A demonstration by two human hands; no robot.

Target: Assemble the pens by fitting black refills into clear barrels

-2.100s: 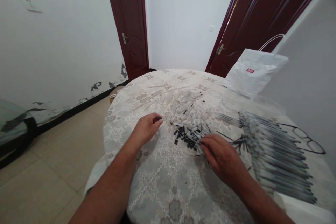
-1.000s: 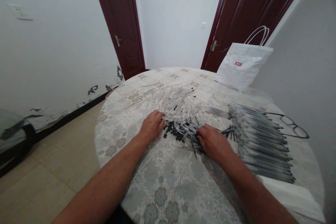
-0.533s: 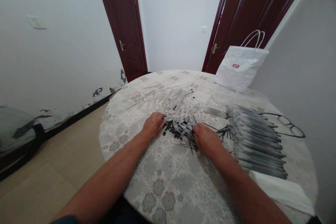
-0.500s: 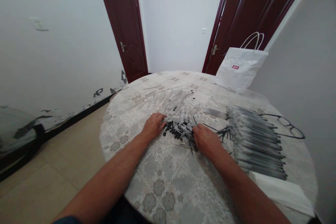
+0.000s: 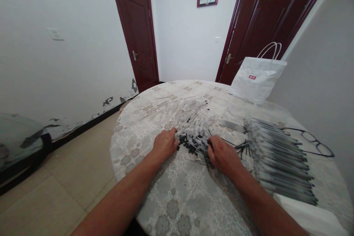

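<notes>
My left hand (image 5: 165, 143) rests at the left edge of a heap of black pen caps (image 5: 190, 143), its fingers curled together; whatever they pinch, if anything, is hidden. On the heap's right side my right hand (image 5: 223, 155) is closed, fingertips bent down among the caps and thin dark refills (image 5: 243, 147). What it grips cannot be made out. Just beyond the caps lies a loose spread of clear pen barrels (image 5: 179, 110). To the right of my right hand, a thick stack of pens (image 5: 282, 158) lies in neat rows, with a few more pens (image 5: 232, 125) beside it.
A patterned cloth covers the round table (image 5: 171, 191). Eyeglasses (image 5: 315, 142) lie at the right beyond the pen stack, and a white folded item (image 5: 309, 215) sits nearer. A white paper bag (image 5: 257, 79) stands at the back right.
The view has tilted up slightly, so the table sits lower and further right in the picture. Both hands stay at the cap heap, with only slight finger movement.
</notes>
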